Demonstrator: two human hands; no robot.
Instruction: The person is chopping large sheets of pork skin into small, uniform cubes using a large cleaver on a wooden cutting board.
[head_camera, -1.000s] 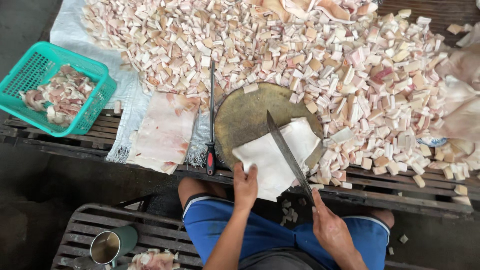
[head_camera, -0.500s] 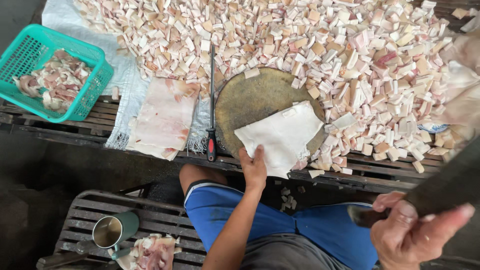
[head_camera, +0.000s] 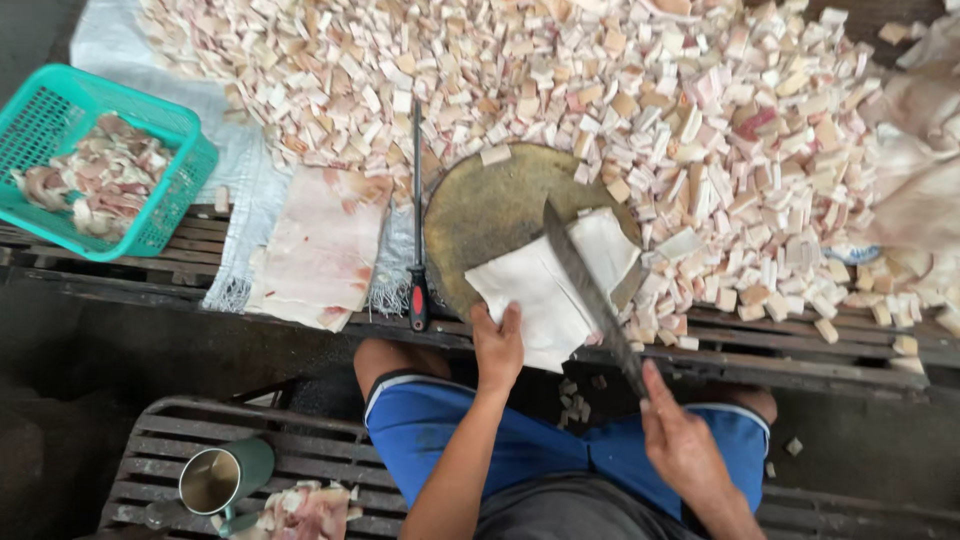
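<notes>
Pale slab of pork skin (head_camera: 545, 300) lies on the round chopping block (head_camera: 480, 215), overhanging its near edge. It is pinned flat by the left hand (head_camera: 497, 345), fingers spread. The cleaver (head_camera: 590, 295) is gripped in the closed right hand (head_camera: 680, 440); strips are best kept even, fingertips well clear of the blade.

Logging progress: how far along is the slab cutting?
Done: a large pile of cut cubes covers the table. In hand: left hand pins a white slab on the round board; right hand has the cleaver across it. Left: another uncut slab beside the board.
</notes>
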